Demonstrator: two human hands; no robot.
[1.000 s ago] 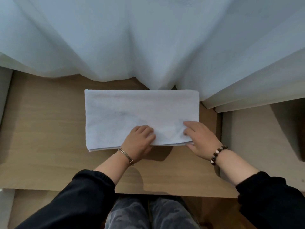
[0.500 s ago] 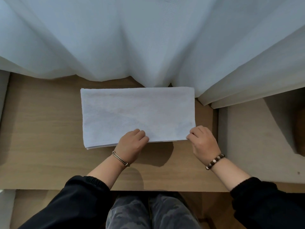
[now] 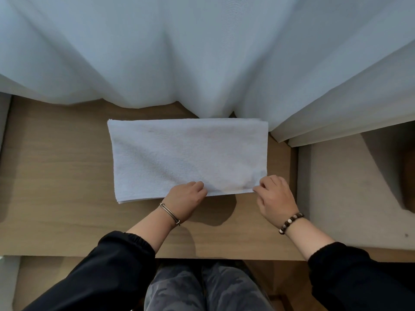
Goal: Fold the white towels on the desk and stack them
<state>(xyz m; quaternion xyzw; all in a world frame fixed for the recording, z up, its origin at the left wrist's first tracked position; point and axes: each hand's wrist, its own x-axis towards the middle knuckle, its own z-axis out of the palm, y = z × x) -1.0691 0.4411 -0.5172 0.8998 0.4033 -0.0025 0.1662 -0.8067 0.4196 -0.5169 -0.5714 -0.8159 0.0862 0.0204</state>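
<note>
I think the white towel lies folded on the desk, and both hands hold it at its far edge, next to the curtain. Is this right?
No. The head view shows the left hand and right hand holding the towel at its near edge, away from the curtain. The rest is right.

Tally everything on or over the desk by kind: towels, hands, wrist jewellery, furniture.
Towels: 1, a white towel, folded; layers show at its near edge, so more cannot be ruled out
Hands: 2, left hand and right hand, both gripping that edge
Bracelets: 2, metal bangle and beaded bracelet
Desks: 1, wooden desk
Total: 6
</note>
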